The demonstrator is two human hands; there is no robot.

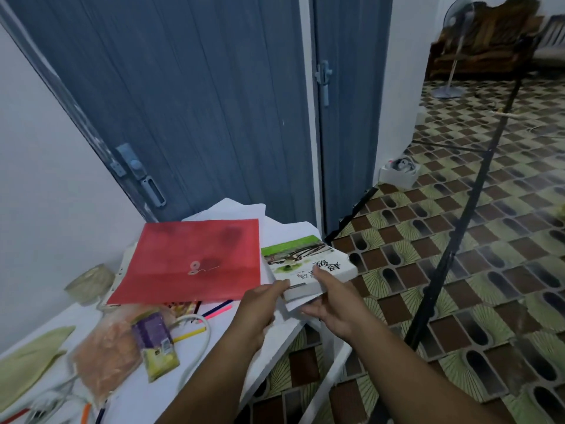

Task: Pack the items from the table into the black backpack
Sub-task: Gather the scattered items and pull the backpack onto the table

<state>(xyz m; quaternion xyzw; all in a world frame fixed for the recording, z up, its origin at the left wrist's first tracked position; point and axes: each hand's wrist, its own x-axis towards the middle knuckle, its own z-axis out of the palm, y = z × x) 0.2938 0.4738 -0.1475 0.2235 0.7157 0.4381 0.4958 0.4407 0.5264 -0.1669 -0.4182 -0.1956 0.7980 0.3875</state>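
While both forearms reach forward from the bottom edge of the view, the left hand (260,304) and the right hand (331,307) meet on the near short end of a white paperback book (308,264) at the right corner of the white table (275,347). The left fingers curl onto its near left corner, and the right thumb lies on the cover with the other fingers cupped beneath, so both hands clamp the book between them. From the fingers the book runs away and slightly rightward, its long axis pointing toward the blue door (195,96); its far end juts past the table edge over the patterned floor (458,240). Loose white paper seems to sit under the book, and I cannot tell whether the right fingers also catch that sheet. Just left of the left fingers lies a red envelope folder (195,264), over more white sheets. Nearer the body and further left are a purple-and-yellow packet (157,347), an orange bag (101,365), a white cable (198,325) and several pencils (218,310). The black backpack is not in view, so which way the book must travel cannot be judged; probably the book gets lifted clear first, both hands being equally close to it.
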